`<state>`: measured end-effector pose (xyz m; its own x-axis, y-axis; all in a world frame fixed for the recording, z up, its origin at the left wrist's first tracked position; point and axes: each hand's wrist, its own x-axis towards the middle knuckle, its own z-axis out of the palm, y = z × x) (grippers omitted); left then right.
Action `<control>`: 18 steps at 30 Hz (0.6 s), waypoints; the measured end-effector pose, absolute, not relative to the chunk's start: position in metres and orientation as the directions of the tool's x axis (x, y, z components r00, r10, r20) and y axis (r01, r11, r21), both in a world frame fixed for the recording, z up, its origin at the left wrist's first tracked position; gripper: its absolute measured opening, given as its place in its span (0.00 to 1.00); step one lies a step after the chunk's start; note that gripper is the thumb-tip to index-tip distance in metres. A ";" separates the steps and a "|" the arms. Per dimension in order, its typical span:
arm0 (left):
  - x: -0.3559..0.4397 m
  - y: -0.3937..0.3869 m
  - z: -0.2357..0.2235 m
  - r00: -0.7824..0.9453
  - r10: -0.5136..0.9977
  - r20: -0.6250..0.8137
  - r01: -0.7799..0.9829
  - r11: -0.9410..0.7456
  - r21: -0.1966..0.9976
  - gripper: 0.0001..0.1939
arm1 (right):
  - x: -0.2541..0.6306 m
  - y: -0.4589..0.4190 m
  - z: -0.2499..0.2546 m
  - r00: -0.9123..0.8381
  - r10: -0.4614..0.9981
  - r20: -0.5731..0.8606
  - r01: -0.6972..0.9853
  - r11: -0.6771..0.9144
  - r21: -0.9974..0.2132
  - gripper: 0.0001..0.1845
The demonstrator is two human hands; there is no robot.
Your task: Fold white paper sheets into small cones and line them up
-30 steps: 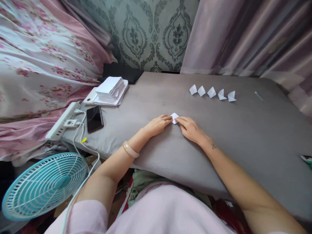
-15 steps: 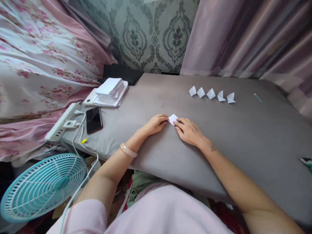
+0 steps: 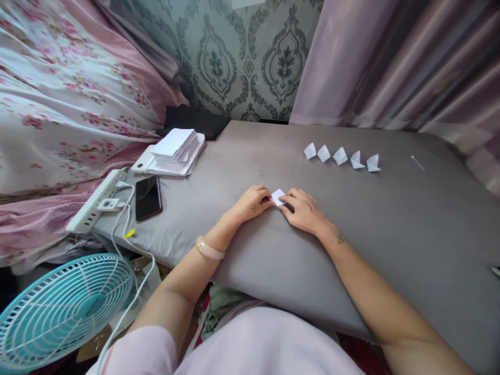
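A small folded piece of white paper lies between my two hands, one corner pointing away from me. My left hand pinches its left edge with thumb and fingers. On the other side, my right hand grips the right edge, index finger and thumb near the lower corner. Both hands rest low over the grey sheet. Behind them to the right, several folded white paper shapes stand in a row. My fingertips cover parts of the paper's edges.
A stack of white paper lies at the back left, with a phone in front. Beside it are a power strip and white cables. A blue fan stands at the lower left. A thin stick lies far right.
My left hand drew back slightly from the paper, then closed on its left edge again. The right hand's fingers shifted on the right edge. The whole view has tilted slightly upward.
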<state>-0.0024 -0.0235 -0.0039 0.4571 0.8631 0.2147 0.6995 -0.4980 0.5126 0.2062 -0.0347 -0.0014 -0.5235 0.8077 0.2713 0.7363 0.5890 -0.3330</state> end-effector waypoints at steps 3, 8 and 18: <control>-0.002 -0.024 -0.006 0.417 0.879 0.232 0.682 -0.472 0.559 0.12 | 0.206 -0.033 -0.004 -0.509 0.813 0.283 0.732 0.581 -0.355 0.16; 0.001 -0.023 -0.006 0.389 0.895 0.220 0.680 -0.440 0.587 0.08 | 0.206 -0.031 -0.007 -0.466 0.839 0.282 0.739 0.544 -0.397 0.18; 0.008 -0.023 -0.009 0.229 0.959 0.167 0.710 -0.282 0.645 0.07 | 0.211 -0.024 -0.018 -0.237 0.932 0.275 0.669 0.361 -0.650 0.11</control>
<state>0.0080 -0.0226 -0.0093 0.2293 0.9588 0.1674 0.7101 -0.2824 0.6450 0.2111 -0.0239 -0.0181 -0.2370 0.9319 0.2746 0.6689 0.3615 -0.6496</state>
